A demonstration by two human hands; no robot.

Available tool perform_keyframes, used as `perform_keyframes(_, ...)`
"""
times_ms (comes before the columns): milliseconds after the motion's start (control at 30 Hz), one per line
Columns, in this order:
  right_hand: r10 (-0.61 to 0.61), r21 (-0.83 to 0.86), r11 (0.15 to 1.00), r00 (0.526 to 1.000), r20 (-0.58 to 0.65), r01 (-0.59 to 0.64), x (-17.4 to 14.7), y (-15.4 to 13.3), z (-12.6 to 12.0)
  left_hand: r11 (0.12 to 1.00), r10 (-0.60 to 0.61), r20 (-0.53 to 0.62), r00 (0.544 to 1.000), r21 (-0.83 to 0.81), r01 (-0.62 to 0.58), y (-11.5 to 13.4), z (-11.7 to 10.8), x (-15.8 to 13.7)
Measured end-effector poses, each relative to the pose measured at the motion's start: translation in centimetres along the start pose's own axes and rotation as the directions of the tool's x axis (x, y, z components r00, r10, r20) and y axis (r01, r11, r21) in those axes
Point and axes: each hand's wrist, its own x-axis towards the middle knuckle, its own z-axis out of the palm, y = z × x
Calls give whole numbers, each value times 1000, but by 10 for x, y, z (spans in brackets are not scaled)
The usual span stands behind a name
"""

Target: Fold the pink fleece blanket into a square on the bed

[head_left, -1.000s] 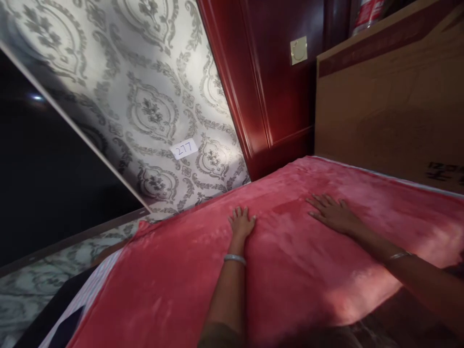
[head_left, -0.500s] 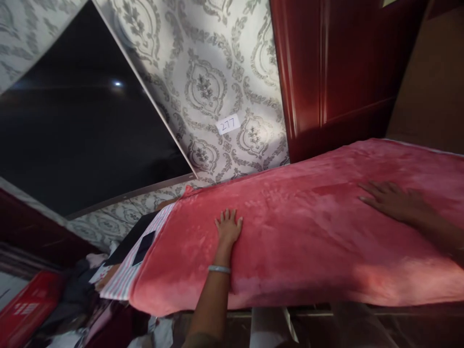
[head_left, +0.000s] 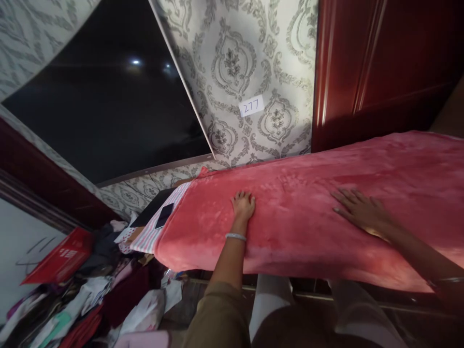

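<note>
Blanket (head_left: 293, 227) lies spread, front edge draping; left hand (head_left: 243, 206) and right hand (head_left: 360, 211) rest on it, fingers open, gripping nothing. Leftward pushing could, we judge, displace the phone (head_left: 165, 216) beside its left edge.

free: blanket (head_left: 295, 217) between left grip (head_left: 243, 206) and right grip (head_left: 360, 211) | behind: wall (head_left: 268, 72) | leftward: phone (head_left: 165, 216)

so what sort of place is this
Probably a room in a home: there's ornate patterned wallpaper, a pink plush cloth spread out, and a jumble of what look like clothes at lower left.
</note>
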Motion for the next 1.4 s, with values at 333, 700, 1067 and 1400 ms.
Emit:
perform_keyframes(333, 16, 11, 1000, 1000, 9, -16, -1, 1, -6, 1000, 7, -26, 1000, -10, -7, 2, -2, -1)
perform_keyframes(700, 9, 35, 999, 1000, -7, -8, -6, 2, -7, 999, 11, -17, 1000, -41, -12, 1, 1, 1)
perform_keyframes(1067, 49, 32, 998, 998, 44, -50, -8, -1, -12, 989, 47, 7, 999, -144, -45, 5, -8, -1)
perform_keyframes(1400, 25, 45, 999, 1000, 11, -25, -5, 6, -5, 811, 489, 83, 868, -411, -417, -6, -32, -109)
